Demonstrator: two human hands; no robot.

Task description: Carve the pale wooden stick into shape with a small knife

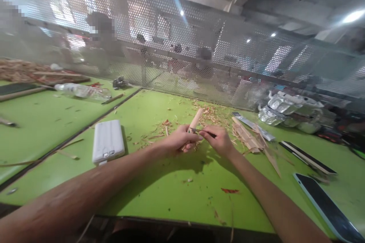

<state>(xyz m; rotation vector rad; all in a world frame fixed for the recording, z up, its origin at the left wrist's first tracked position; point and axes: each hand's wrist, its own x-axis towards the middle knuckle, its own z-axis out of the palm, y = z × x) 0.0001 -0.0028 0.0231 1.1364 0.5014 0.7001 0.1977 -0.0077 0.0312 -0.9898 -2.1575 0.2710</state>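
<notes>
My left hand (pixel 184 138) is closed around a pale flat strip of wood (pixel 196 118), whose free end points up and away from me. Close beside it, my right hand (pixel 218 138) grips a small knife (pixel 194 130) with a dark blade or shaft. The blade lies across the wood near my left thumb; its handle is mostly hidden in my fingers. Curled wood shavings (pixel 209 112) are scattered on the green table (pixel 159 193) behind and around both hands.
A white power bank (pixel 108 140) lies left, and a clear plastic bottle (pixel 82 91) further back. To the right are wood strips (pixel 246 134), a metal ruler (pixel 253 125), a phone (pixel 325 205) and a foil-like silver bundle (pixel 288 108). A perforated screen (pixel 171 53) stands behind, with people beyond.
</notes>
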